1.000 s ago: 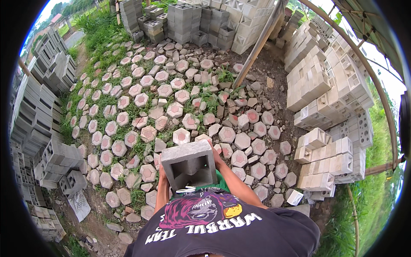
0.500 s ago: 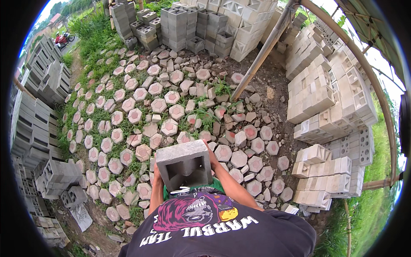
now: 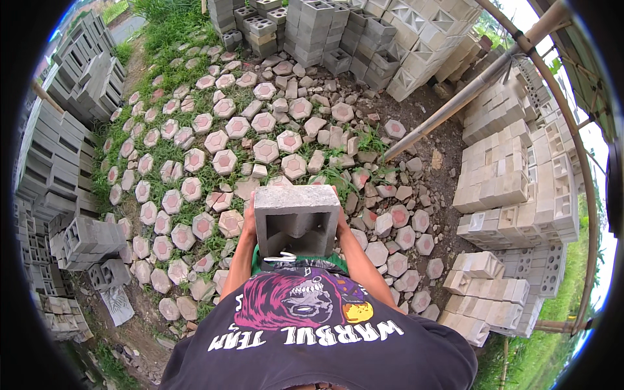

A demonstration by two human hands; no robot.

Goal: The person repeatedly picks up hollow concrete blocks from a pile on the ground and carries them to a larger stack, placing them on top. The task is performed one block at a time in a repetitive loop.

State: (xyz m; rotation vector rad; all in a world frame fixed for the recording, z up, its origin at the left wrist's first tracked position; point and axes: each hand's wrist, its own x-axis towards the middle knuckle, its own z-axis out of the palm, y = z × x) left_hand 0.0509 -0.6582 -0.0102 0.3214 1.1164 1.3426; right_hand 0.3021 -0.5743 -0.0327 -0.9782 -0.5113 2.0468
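- Fingers of the left hand (image 3: 249, 220) press flat against the left face of a grey hollow concrete block (image 3: 296, 220); fingers of the right hand (image 3: 340, 220) clamp its right face, mostly hidden behind the block's edge.
- Head view: the block sits between both palms, held in front of the chest above the black printed shirt (image 3: 312, 338), its open cavity facing up toward the camera.
- Open room lies ahead: a patch of hexagonal pavers (image 3: 224, 161) set in grass.
- Edges close in: grey block stacks (image 3: 58, 162) on the left, pale block stacks (image 3: 513, 175) on the right, more piles (image 3: 325, 32) ahead, and a slanted bamboo pole (image 3: 455, 97) crossing the right side.
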